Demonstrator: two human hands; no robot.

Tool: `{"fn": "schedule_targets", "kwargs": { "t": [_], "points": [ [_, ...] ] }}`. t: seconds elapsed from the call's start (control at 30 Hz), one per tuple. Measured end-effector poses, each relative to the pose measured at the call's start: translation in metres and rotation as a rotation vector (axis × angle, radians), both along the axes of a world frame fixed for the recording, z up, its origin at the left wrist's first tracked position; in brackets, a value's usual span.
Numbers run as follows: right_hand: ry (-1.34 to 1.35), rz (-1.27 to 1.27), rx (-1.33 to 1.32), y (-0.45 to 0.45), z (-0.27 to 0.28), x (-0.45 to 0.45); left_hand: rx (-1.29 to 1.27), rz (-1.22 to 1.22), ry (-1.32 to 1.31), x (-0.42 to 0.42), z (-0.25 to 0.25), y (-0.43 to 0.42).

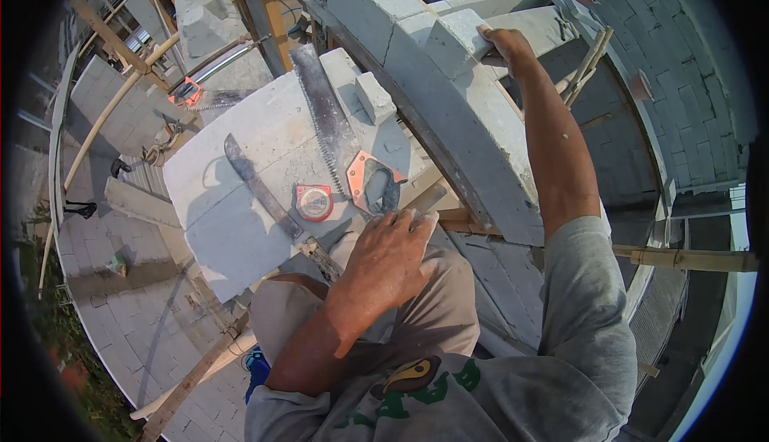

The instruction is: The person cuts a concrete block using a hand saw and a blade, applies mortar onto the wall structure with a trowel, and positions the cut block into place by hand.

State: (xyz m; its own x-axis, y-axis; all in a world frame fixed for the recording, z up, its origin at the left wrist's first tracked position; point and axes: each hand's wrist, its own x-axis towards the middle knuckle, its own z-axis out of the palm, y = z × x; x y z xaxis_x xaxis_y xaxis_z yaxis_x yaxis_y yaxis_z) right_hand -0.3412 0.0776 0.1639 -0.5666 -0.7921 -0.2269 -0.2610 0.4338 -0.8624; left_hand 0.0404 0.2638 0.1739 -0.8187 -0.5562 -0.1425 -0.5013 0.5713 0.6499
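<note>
My right hand (506, 48) grips the edge of a pale block (462, 44) that sits on top of the curved block wall (481, 121); part of its fingers is hidden. My left hand (390, 254) is over my knees, palm down, its fingers partly spread and holding nothing. Just beyond it lies a hand saw (324, 109) with an orange and black handle. A red tape measure (314, 202) rests left of the saw handle. Further left is a long machete-like blade (260, 187), its worn handle near my left wrist. A small block piece (375, 98) stands right of the saw blade.
These tools lie on a large pale slab (216, 201). Behind it at the upper left are another orange-handled saw (186, 92), a metal bar and block pieces. Bamboo poles (120, 113) cross the left side, and one (689, 259) runs at the right.
</note>
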Motion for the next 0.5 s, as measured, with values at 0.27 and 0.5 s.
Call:
{"fn": "schedule_targets", "kwargs": {
  "t": [0.27, 0.5],
  "points": [
    [0.180, 0.016, 0.093, 0.007, 0.012, 0.015, 0.003, -0.001, -0.020, 0.003, 0.008, -0.001],
    [0.705, 0.020, 0.018, 0.005, 0.002, 0.006, 0.033, -0.022, 0.015, 0.003, 0.006, -0.001]
  ]
}}
